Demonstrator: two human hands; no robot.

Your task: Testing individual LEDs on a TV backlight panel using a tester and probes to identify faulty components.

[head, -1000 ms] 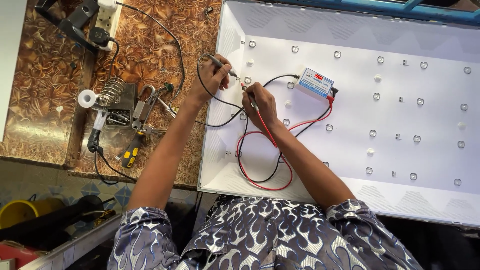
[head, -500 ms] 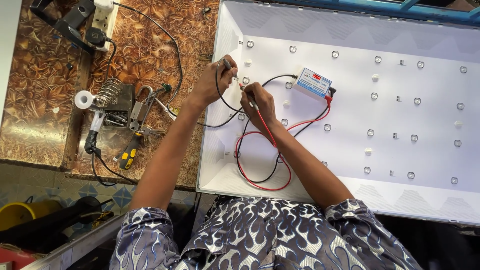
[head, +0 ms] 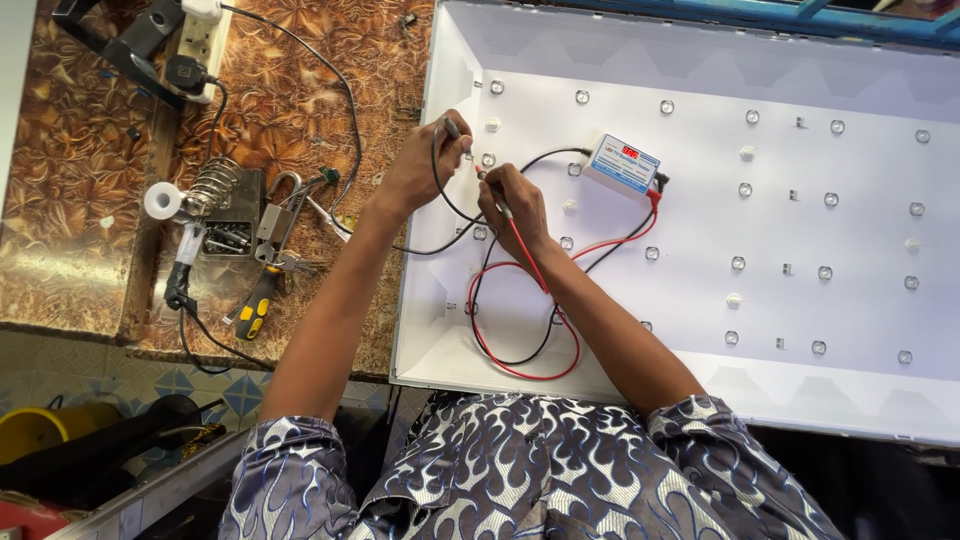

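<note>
- Head view: left hand (head: pixel 418 172) pinched narrow on a thin black probe (head: pixel 452 128), tip down near the left edge of the white backlight panel (head: pixel 700 300), by a small round clear lens (head: pixel 488 159).
- Right hand (head: pixel 515 200) curled tight round a slim red probe (head: pixel 512 222), metal tip pointing up-left, just beside the same lens; the two probe tips sit close together, contact unclear.
- Panel: big flat matte white tray, shallow sloped walls, rows of small domed lenses across it; takes up the right part of the desk.
- Small boxy tester (head: pixel 624 163), white case with blue label and red display, lies on the panel near its top edge, right of the hands.
- Red lead (head: pixel 520 370) and black lead (head: pixel 540 345) loop in soft curves toward the panel's near-left corner, running back to the tester.
- Desk (head: pixel 80 230): glossy brown leaf-patterned top, left side.
- Coiled wire iron stand (head: pixel 210 185) on a metal base, white solder spool (head: pixel 160 200) beside it, near the desk's middle.
- Yellow-black handled screwdriver (head: pixel 255 305) near the desk's front edge.
- White power strip (head: pixel 200 35) with a black plug at the far edge.
</note>
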